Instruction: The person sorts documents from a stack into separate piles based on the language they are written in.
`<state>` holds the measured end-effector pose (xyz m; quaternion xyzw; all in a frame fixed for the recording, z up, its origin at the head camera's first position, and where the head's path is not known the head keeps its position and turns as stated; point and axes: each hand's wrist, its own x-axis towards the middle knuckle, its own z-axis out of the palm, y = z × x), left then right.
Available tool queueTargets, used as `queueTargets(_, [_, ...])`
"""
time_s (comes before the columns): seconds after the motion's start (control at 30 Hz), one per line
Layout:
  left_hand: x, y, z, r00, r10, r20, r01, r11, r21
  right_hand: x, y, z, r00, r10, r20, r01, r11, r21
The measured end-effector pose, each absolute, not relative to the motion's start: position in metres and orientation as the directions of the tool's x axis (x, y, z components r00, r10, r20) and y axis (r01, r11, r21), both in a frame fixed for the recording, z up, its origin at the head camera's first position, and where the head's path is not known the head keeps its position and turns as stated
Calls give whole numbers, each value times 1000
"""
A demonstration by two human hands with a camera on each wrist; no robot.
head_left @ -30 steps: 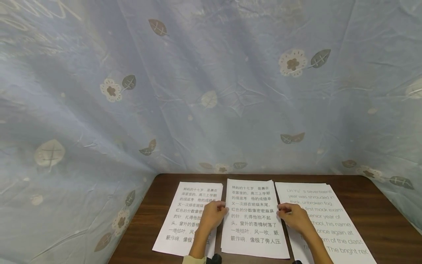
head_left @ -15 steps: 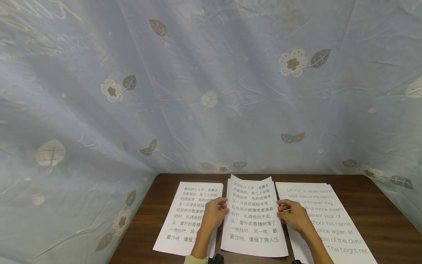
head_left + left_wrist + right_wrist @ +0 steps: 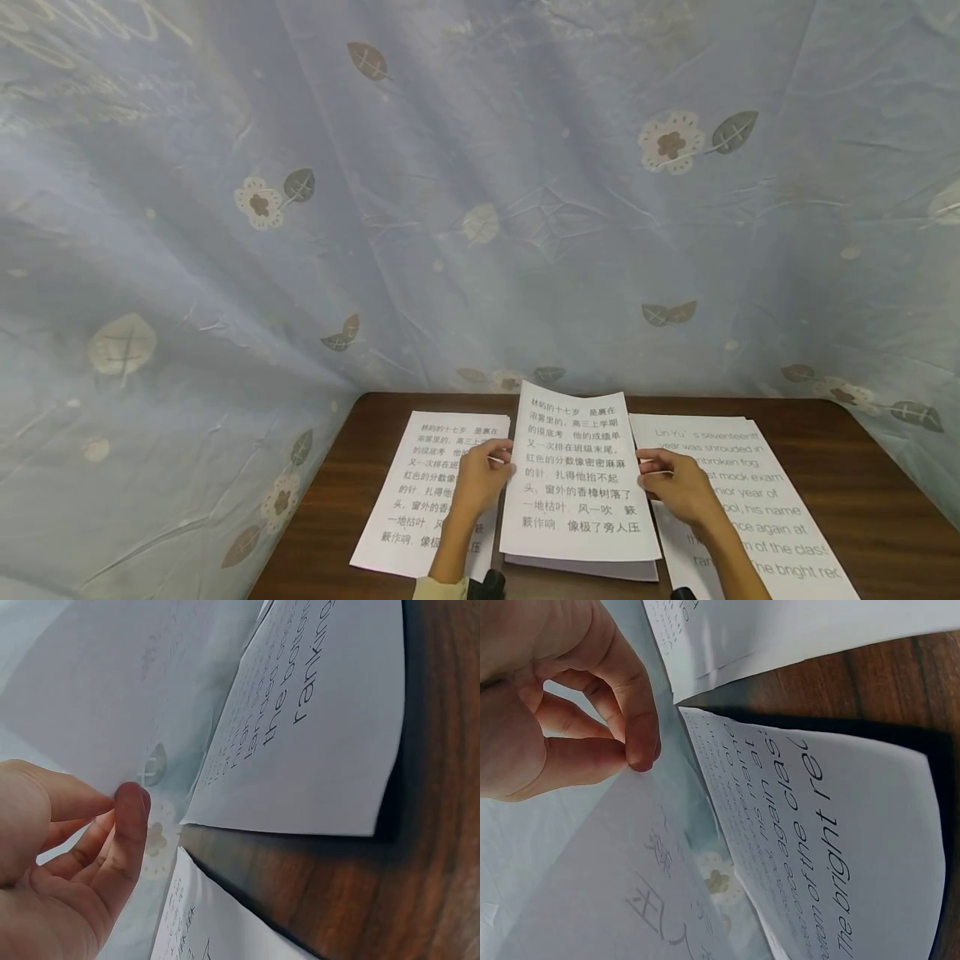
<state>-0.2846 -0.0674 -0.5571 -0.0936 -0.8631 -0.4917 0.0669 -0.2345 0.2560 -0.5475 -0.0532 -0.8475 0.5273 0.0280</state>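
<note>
Both hands hold one sheet of paper [image 3: 570, 483] printed with Chinese text, raised above the middle pile. My left hand [image 3: 480, 479] pinches its left edge between thumb and fingers, plain in the left wrist view. On the opposite edge, my right hand [image 3: 678, 487] has the same pinch. The sheet tilts, its top corners bent slightly upward. Beneath it lies a page with English text [image 3: 322, 757], mostly hidden in the head view but visible in both wrist views.
To the left is a paper pile with Chinese text [image 3: 405, 508], partly under my left forearm. A pile with English text [image 3: 780, 533] lies on the right. All rest on a dark wooden table [image 3: 315, 533], with a patterned blue cloth [image 3: 420, 267] hanging behind.
The Chinese sheet has come up off the middle pile, its top edge bending first and then its lower edge rising clear. Both hands have risen slightly with it.
</note>
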Motion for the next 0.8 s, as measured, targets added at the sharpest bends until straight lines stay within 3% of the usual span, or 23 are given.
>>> queueTargets(0.37, [-285, -70, -556, -977, 97, 190, 213, 478, 852, -232, 251, -549, -991, 132, -14, 68, 412, -909])
queueTargets(0.8, [-286, -108, -557, -975, 51, 217, 210, 540, 815, -239, 209, -559, -993, 120, -16, 59, 362, -930])
